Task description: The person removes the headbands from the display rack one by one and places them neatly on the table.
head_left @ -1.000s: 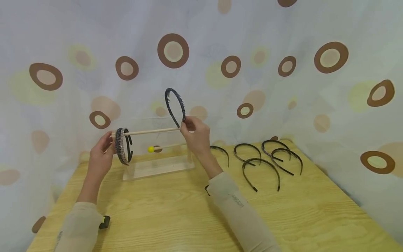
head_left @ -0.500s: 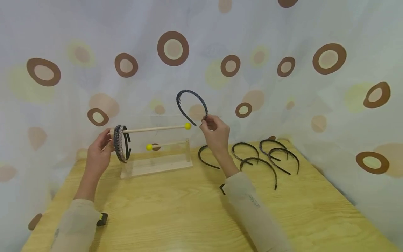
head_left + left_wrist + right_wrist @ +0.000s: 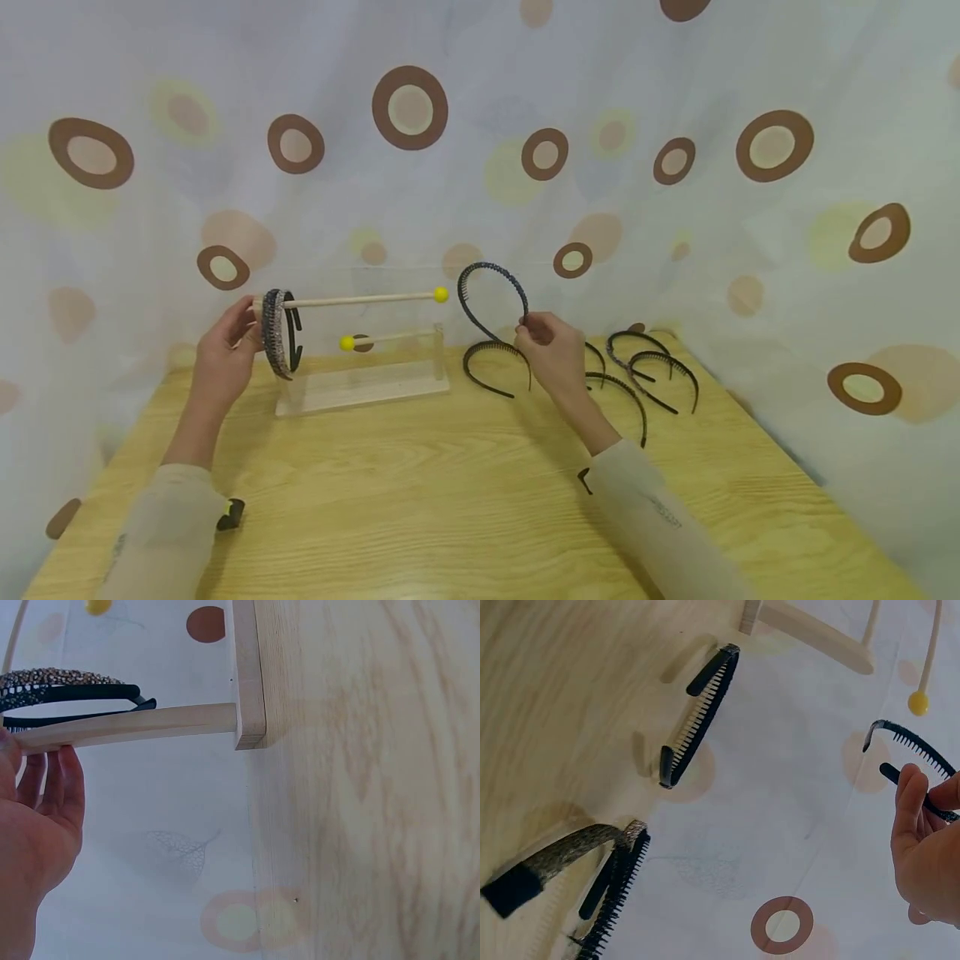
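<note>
My left hand (image 3: 227,350) grips the upright post (image 3: 150,724) of a wooden rack (image 3: 360,390) near its top. Two glittery headbands (image 3: 276,333), one dark and one silvery, hang together on the upper rod (image 3: 360,300), close to that hand. To the right of the rod's yellow ball tip (image 3: 441,294), my right hand (image 3: 553,354) pinches a dark toothed headband (image 3: 491,266) by one end. This headband is held up off the table, its arch upward and its other end free. In the right wrist view the fingers hide part of it.
A lower rod with a yellow ball (image 3: 347,343) runs across the rack. On the table (image 3: 420,500), a black headband (image 3: 486,385) stands right of the rack. Several more headbands (image 3: 693,383) stand further right, partly behind my right arm. A patterned curtain (image 3: 480,200) hangs behind.
My right hand has moved right and down with the headband, away from the upper rod, uncovering its yellow tip. The left hand keeps its grip on the post.
</note>
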The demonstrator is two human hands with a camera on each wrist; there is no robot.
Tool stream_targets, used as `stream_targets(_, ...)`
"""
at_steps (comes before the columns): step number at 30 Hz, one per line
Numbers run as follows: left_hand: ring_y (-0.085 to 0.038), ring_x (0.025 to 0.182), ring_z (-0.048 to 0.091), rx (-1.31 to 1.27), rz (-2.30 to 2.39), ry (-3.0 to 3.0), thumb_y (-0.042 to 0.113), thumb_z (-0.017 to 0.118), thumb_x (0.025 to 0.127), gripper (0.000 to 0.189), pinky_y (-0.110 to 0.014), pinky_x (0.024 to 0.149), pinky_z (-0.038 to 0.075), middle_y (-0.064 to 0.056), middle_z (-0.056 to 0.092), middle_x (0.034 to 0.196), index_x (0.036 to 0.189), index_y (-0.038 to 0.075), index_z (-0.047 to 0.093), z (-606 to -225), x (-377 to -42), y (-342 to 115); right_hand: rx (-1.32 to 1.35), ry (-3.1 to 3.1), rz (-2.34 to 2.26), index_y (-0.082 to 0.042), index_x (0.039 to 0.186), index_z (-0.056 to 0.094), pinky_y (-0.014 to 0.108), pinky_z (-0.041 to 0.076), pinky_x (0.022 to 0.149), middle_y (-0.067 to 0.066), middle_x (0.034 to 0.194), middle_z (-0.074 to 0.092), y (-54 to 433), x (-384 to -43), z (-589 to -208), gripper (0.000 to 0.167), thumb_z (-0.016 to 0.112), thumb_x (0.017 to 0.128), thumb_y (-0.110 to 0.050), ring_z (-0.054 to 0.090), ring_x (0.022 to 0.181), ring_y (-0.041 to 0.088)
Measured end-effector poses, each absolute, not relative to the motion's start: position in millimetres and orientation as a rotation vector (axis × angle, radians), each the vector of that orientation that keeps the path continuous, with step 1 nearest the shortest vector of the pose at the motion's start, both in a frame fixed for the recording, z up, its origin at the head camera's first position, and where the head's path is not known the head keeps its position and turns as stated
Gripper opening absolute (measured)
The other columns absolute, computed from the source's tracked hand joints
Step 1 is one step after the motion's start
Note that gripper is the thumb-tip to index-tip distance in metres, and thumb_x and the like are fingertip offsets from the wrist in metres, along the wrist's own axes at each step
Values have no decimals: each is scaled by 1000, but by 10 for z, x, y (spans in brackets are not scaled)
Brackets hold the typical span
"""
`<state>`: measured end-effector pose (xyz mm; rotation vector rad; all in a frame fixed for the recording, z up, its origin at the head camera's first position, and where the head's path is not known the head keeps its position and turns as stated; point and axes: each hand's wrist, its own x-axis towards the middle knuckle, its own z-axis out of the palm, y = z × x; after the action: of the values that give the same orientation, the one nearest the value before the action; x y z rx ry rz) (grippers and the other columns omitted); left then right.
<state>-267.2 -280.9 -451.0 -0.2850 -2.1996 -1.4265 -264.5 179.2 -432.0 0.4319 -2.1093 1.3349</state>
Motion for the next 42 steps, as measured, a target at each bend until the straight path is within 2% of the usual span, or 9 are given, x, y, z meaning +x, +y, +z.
stream_targets(3, -29, 127, 53, -286, -1431, -2210, 14, 52, 109, 53, -9, 87, 51, -28, 52, 142, 158, 4, 36, -4492, -2673, -2811, 405, -2218, 1287, -5, 101, 76, 31, 61, 70, 4, 87, 74, 1895, -2539, -4388, 11, 68, 95, -10, 71, 74, 17)
stream_targets(6, -33, 128, 53, -283, -1419, -2223, 13, 51, 109, 52, -8, 87, 50, -28, 52, 143, 157, 3, 36, -4483, -2680, -2805, 382, -2337, 1304, -4, 100, 76, 34, 61, 68, 3, 84, 73, 1979, -2402, -4442, 12, 67, 94, -10, 70, 74, 20)
stream_targets(11, -40, 128, 51, -294, -1403, -2226, 10, 51, 108, 51, -9, 88, 50, -29, 52, 142, 157, 1, 36, -4456, -2709, -2777, 279, -2432, 1696, 5, 108, 72, 38, 63, 75, 16, 89, 73, 2119, -2215, -4519, 16, 66, 97, -5, 72, 77, 28)
stream_targets(14, -38, 128, 52, -304, -1413, -2222, 11, 51, 109, 51, -9, 87, 50, -28, 52, 143, 157, 2, 36, -4431, -2720, -2771, 152, -2426, 2013, 14, 116, 66, 42, 62, 84, 26, 101, 70, 2198, -2150, -4563, 23, 64, 99, -2, 73, 81, 29)
stream_targets(16, -36, 129, 52, -301, -1409, -2230, 13, 50, 109, 52, -9, 87, 50, -27, 52, 143, 158, 4, 36, -4420, -2714, -2780, 58, -2444, 2145, 17, 121, 63, 39, 61, 85, 29, 107, 68, 2247, -2111, -4591, 28, 63, 100, -2, 73, 83, 26)
stream_targets(21, -24, 126, 54, -273, -1408, -2236, 15, 49, 110, 52, -8, 85, 50, -27, 52, 143, 159, 6, 35, -4411, -2672, -2817, -36, -2490, 2274, 22, 126, 57, 28, 62, 80, 29, 107, 67, 2346, -2066, -4660, 35, 62, 100, -1, 73, 84, 24)
stream_targets(26, -11, 120, 55, -286, -1429, -2207, 15, 50, 109, 51, -9, 85, 51, -29, 52, 141, 157, 4, 38, -4410, -2654, -2813, -158, -2425, 2449, 23, 124, 57, 29, 61, 84, 30, 107, 68, 2397, -2102, -4731, 34, 64, 98, 2, 74, 88, 25)
stream_targets(34, -22, 126, 54, -276, -1433, -2224, 14, 49, 110, 51, -8, 86, 50, -29, 52, 142, 158, 3, 36, -4450, -2628, -2792, -304, -2230, 2745, 25, 132, 49, 30, 56, 94, 26, 107, 69, 2440, -2163, -4845, 38, 58, 98, 11, 72, 96, 27)
stream_targets(42, -13, 121, 55, -288, -1452, -2206, 13, 50, 109, 51, -8, 84, 52, -29, 52, 141, 158, 3, 36, -4493, -2660, -2808, -236, -2325, 2631, 24, 138, 43, 36, 56, 95, 36, 122, 61, 2482, -2181, -4825, 45, 57, 97, 14, 70, 104, 36)
